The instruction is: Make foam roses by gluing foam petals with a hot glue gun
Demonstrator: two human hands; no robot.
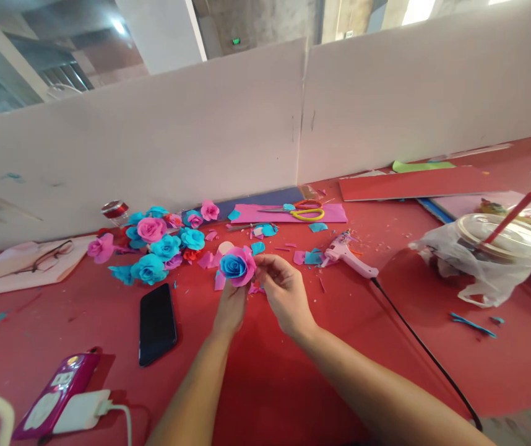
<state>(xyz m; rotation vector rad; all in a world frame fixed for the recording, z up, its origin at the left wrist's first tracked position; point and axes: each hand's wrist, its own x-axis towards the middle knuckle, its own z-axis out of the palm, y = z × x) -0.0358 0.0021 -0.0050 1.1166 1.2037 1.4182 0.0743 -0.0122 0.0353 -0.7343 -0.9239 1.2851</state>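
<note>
A paper rose (234, 266) with a blue centre and pink outer petals is held up over the red table. My left hand (231, 305) grips it from below, its fingers mostly hidden behind the flower. At the rose's right edge, my right hand (284, 290) pinches a pink petal between thumb and forefinger. Pink and blue paper scraps (312, 256) lie around my hands. A pink glue gun (349, 256) rests to the right, its black cord running toward the table's front edge. Left of my hands stands a cluster of blue, pink and red paper roses (165, 246).
Scissors (306, 212) lie on pink paper (242, 214) near the white partition (172, 136). A phone (158, 324) and a purple power strip (61, 390) with a white charger (82, 411) are at left. A lidded bowl (507, 236) in a plastic bag sits at right. Eyeglasses (46, 257) lie far left.
</note>
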